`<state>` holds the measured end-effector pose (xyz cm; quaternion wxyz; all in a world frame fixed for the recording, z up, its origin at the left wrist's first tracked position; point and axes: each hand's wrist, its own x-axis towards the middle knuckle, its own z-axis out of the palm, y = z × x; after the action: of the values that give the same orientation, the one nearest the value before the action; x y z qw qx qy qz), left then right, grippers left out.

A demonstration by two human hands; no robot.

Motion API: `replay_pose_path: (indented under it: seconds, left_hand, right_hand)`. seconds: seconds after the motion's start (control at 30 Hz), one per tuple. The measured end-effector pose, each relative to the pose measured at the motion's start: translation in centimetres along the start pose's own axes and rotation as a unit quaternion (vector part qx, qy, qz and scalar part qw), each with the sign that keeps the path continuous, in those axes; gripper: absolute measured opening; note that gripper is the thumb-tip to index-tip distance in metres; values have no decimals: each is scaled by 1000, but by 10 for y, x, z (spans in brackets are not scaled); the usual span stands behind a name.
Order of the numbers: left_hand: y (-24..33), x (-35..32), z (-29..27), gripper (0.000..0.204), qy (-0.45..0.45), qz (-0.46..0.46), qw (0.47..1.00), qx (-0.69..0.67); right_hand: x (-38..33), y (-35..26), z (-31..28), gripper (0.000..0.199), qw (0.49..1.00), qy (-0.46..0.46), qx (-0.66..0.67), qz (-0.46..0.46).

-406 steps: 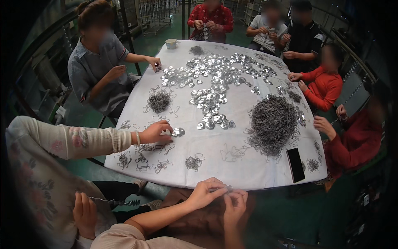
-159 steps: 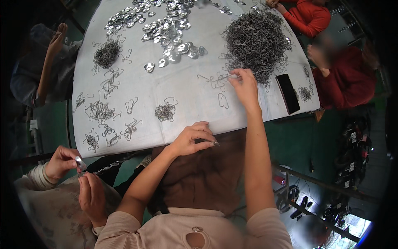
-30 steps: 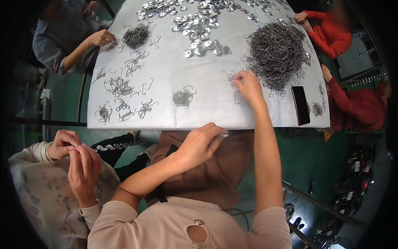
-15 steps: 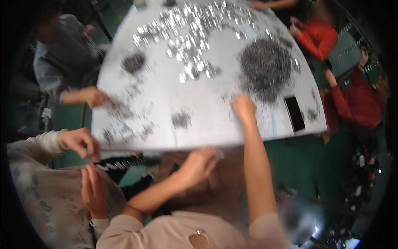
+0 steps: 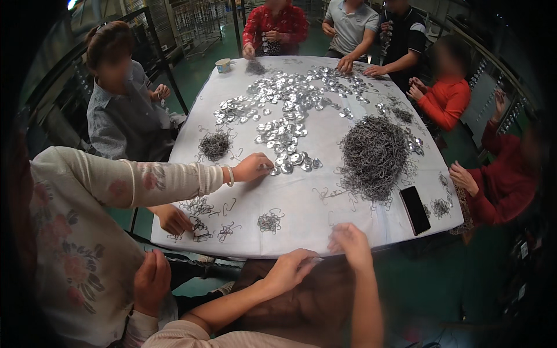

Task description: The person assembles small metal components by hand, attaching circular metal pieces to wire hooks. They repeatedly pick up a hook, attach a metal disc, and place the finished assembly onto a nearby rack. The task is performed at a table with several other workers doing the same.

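Note:
My left hand (image 5: 292,270) is at the table's near edge, its fingers closed in a pinch. A small pale, shiny bit shows at its fingertips, too little to name. Just to the right and slightly higher is my right hand (image 5: 350,243), blurred, with fingers bent together; whatever they hold cannot be made out. Beyond my hands lie a small heap of wire hooks (image 5: 269,222) and, farther right, a large mound of grey wire hooks (image 5: 374,155). Shiny round metal discs (image 5: 287,159) spread across the middle of the white-covered table (image 5: 301,226).
On the left, a co-worker's hand (image 5: 255,167) touches the nearest discs, and another person's hand (image 5: 174,220) is among loose hooks. A black phone (image 5: 414,210) lies near the right edge. A paper cup (image 5: 223,65) stands at the far left corner. Several people surround the table.
My right hand has come back from beside the large hook mound to near my left hand. A co-worker's arm now stretches across to the discs. The view has tilted up.

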<state>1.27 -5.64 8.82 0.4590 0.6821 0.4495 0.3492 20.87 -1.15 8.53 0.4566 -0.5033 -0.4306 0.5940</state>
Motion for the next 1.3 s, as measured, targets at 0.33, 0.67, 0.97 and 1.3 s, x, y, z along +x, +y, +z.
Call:
replay_pose_path:
  seconds: [0.33, 0.67, 0.97, 1.3]
  left_hand:
    - [7, 5, -3, 20, 34, -30, 997, -60]
    - [9, 8, -11, 20, 32, -1, 999, -34]
    - [1, 21, -14, 24, 14, 37, 998, -52]
    - [-102, 222, -48, 18, 160, 208, 907, 329]
  right_hand:
    - [-69, 19, 44, 2, 979, 141, -59, -136]
    - [-62, 20, 53, 5, 978, 143, -91, -117]
    - [-56, 25, 61, 6, 963, 212, -46, -157]
    - [-67, 18, 56, 7, 933, 214, -171, -235]
